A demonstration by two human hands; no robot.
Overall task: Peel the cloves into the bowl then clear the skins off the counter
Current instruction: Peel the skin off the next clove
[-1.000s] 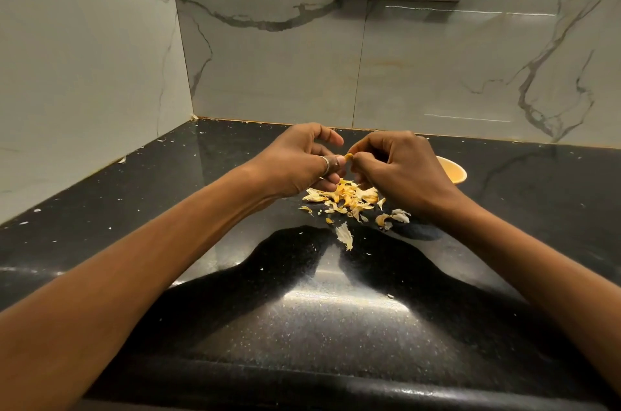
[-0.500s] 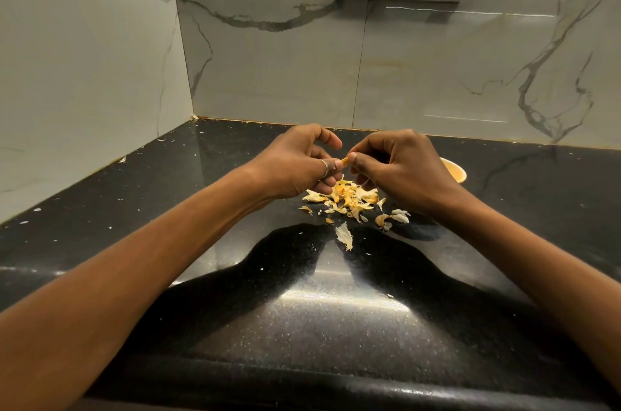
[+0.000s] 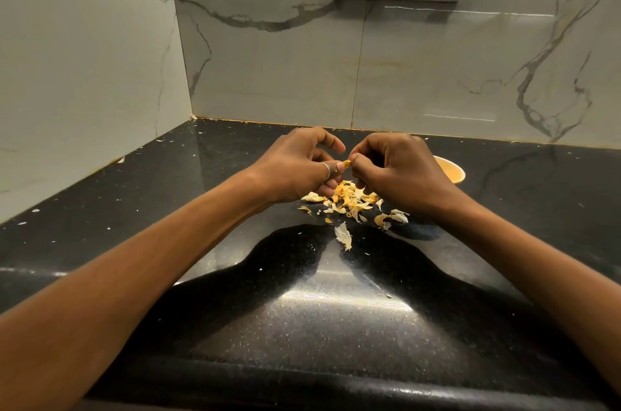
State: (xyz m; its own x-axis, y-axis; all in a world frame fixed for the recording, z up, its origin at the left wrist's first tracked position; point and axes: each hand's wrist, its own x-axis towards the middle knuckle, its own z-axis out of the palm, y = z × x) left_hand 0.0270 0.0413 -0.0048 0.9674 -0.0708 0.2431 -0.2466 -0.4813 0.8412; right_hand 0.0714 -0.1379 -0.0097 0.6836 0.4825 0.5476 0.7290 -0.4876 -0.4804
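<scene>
While the left hand (image 3: 299,168) and right hand (image 3: 400,172) both pinch one clove (image 3: 346,162), skins (image 3: 349,199) drop straight below. Beside the right wrist, the bowl (image 3: 452,168) sits handy to receive it.

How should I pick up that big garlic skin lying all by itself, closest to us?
Probably from straight above, pinching the lone skin across its wider far end with two fingers. It looks thin and lies flat on the counter, so there is no edge to get under from the side. Its near end tapers to a point, which offers less to hold.
</scene>
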